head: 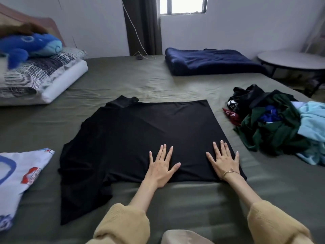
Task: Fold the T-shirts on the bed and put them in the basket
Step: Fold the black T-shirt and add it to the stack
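Note:
A black T-shirt (133, 131) lies spread flat on the olive bed sheet (123, 80), its right side folded in to a straight edge and its left sleeve still out at the near left. My left hand (162, 166) presses flat on its near hem, fingers spread. My right hand (224, 162), with a bracelet at the wrist, presses flat near the shirt's near right corner. A pile of unfolded shirts (274, 122) in black, green, blue and light blue sits at the right. No basket is in view.
A white printed T-shirt (21, 176) lies at the near left edge. Pillows with a blue plush toy (29, 46) are at the far left. A folded navy blanket (211, 61) lies at the far side, a round table (292, 59) beyond the bed's right edge.

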Available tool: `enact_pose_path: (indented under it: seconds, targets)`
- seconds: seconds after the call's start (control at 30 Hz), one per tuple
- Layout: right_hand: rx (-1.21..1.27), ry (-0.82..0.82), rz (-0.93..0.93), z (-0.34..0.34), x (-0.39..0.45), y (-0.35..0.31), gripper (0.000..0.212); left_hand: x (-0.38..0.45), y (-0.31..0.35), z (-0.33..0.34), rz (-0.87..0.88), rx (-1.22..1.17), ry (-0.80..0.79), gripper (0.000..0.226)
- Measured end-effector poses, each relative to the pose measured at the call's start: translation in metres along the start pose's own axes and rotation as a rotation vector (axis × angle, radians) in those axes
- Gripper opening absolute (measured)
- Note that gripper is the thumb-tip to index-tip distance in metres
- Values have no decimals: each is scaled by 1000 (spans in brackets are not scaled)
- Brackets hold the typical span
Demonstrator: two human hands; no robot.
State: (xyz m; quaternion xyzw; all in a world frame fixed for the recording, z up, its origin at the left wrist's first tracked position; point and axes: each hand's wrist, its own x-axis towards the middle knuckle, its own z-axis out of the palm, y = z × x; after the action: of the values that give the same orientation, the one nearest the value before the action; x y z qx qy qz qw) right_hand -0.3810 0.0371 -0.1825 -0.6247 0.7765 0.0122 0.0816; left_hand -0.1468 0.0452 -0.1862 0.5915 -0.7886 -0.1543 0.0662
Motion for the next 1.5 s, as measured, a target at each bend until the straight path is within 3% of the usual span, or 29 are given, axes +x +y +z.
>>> enact_pose_path:
  seconds: [0.2, 0.37, 0.47, 0.6, 0.7, 0.8, 0.87, 0.93, 1.03, 1.17, 1.5]
  targets:
    - [-18, -17, -250, 7, -31, -7, 61, -17, 7, 3, 64, 97, -72, 61]
    - [-30, -58, -193, -3, -36, -20, 57, -34, 10, -2, 96, 56, -112, 52]
    - [-25, -38, -343, -8, -43, -52, 54, -46, -4, -16, 11, -45, 38, 47]
    - [38, -27, -597, -4, -62, -107, 49, -66, -44, -40, -81, 16, 291, 34]
    - [151, -30, -752, -1, -82, -154, 44, -87, -77, -57, -271, -47, 422, 30]
    - [257, -15, -860, 3, -107, -197, 31, -111, -108, -68, -577, -99, 585, 28]
    - [320, -56, -837, 3, -126, -220, 28, -125, -124, -72, -815, -136, 607, 30]
    - [367, -131, -748, 4, -140, -241, 41, -136, -136, -75, -1015, -220, 566, 38]
    - [474, -157, -579, 10, -149, -261, 52, -143, -146, -80, -1202, -379, 507, 47]
    - [565, -163, -400, 9, -148, -270, 55, -149, -150, -82, -1169, -361, 351, 36]
    - [709, -367, -359, 8, -138, -269, 40, -164, -147, -92, -1131, -325, 164, 37]
